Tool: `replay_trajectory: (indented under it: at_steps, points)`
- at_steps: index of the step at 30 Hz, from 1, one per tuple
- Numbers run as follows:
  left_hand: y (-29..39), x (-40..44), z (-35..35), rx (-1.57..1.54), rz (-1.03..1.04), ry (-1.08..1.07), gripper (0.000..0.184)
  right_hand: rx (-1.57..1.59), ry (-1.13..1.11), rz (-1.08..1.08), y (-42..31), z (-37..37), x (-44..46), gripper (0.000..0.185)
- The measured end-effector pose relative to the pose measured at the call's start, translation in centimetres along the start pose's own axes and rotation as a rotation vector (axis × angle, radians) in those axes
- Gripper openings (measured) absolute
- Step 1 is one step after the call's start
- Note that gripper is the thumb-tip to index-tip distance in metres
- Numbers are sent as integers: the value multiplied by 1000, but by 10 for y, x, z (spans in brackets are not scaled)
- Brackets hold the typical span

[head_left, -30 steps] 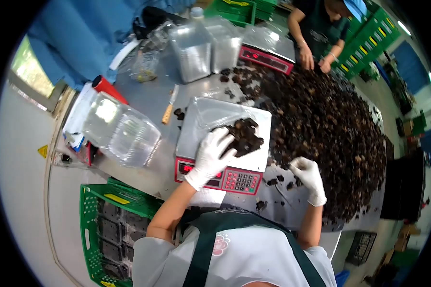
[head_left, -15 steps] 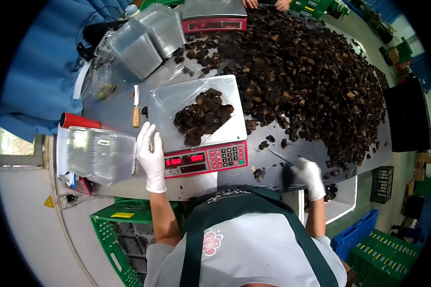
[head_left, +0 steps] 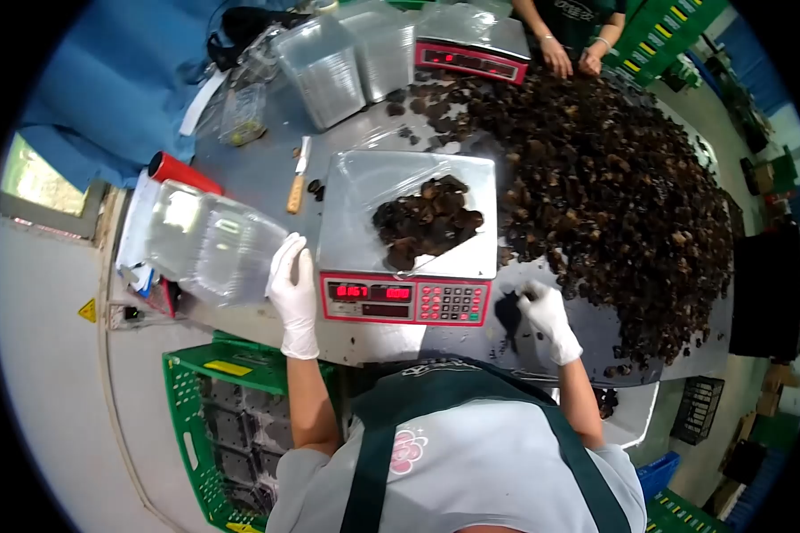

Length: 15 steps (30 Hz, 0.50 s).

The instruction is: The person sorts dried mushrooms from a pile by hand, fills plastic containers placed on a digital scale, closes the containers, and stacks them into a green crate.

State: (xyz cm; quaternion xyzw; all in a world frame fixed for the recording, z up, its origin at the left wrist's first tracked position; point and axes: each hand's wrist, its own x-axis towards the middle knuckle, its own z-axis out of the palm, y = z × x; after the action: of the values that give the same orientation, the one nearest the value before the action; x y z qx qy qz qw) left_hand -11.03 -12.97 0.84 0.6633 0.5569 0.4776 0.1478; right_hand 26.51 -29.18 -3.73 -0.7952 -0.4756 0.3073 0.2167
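Note:
A digital scale [head_left: 407, 300] with red trim stands on the table before me. On its metal pan, a clear plastic tray [head_left: 357, 191] holds a small heap of dark brown wood ear mushrooms [head_left: 431, 220]. My left hand [head_left: 292, 298], in a white glove, is at the scale's left edge, fingers stretched out and holding nothing. To the right of the keypad, my gloved right hand [head_left: 547, 320] hovers low over the table, its fingers pinched together. A small dark piece, seemingly wood ear mushroom, shows at the fingertips.
A large mound of wood ear mushrooms [head_left: 622, 204] covers the table's right side. Stacked clear trays stand at the back [head_left: 320, 75] and left [head_left: 213, 244]. A wooden-handled knife [head_left: 299, 178] lies left of the scale. Across the table are another scale [head_left: 471, 59] and a co-worker's hands [head_left: 571, 59].
The view has shifted, showing more of the co-worker. My right hand has come left, nearer the scale, and its fingers are pinched. The scale's reading has changed slightly. My left hand stays beside the scale.

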Motion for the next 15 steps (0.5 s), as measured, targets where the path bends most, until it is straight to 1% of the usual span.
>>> replay_trajectory:
  at_steps: [1, 2, 4, 7, 8, 9, 11, 12, 14, 15]
  points:
    - [2, 0, 3, -13, 8, -11, 17, -39, 146, -76, -3, 1, 13, 20]
    - [5, -1, 6, -22, 17, -25, 17, -71, 221, -116, -2, 4, 27, 20]
    - [9, 0, 10, -20, 38, -52, 17, -205, 278, -79, -14, 5, 47, 28]
    - [13, -1, 13, -40, 37, -77, 17, -439, 265, -65, -20, 15, 67, 37]
    - [14, 0, 13, -39, 38, -89, 17, -440, 230, -80, -16, 21, 71, 34]
    - [15, 0, 13, -34, 39, -85, 17, -457, 87, -72, -12, 24, 77, 30]
    - [17, 0, 13, -12, 48, -94, 17, -432, 130, -87, -1, 32, 78, 25]
    - [18, 1, 13, -10, 45, -87, 17, -435, 129, -94, -4, 29, 76, 25]
    - [18, 0, 12, -12, 51, -89, 17, -166, 273, -24, -7, 21, 67, 21]
    - [18, 0, 12, -13, 55, -92, 17, -4, 295, -36, -13, 12, 60, 20]
